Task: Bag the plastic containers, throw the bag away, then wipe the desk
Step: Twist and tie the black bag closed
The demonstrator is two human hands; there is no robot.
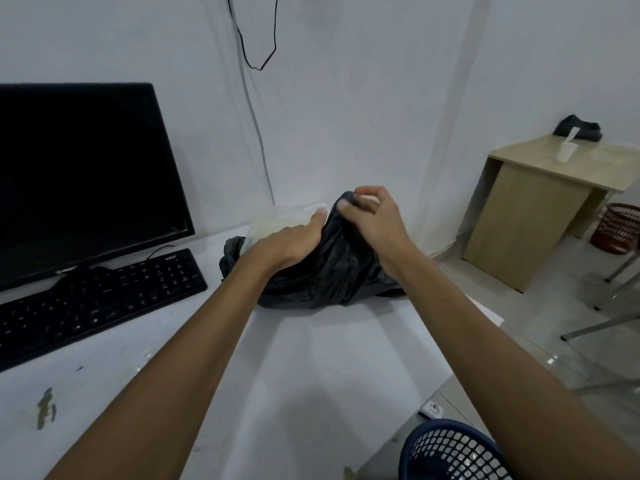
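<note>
The white desk fills the lower left and centre of the frame, its right edge running diagonally from mid-right down to the bottom; bare desktop lies between the two forearms. A dark monitor, cut off at the left border, stands at upper left with a black keyboard just below it, also cut off at the left. At centre a black plastic bag lies crumpled near the desk's far edge. The right hand pinches the bag's upper rim; the left hand grips the translucent plastic container, partly hidden by bag and hand. A blue mesh wastebasket, cropped by the bottom border, sits beside the desk at lower right. A wooden side table stands at right, well apart.
</note>
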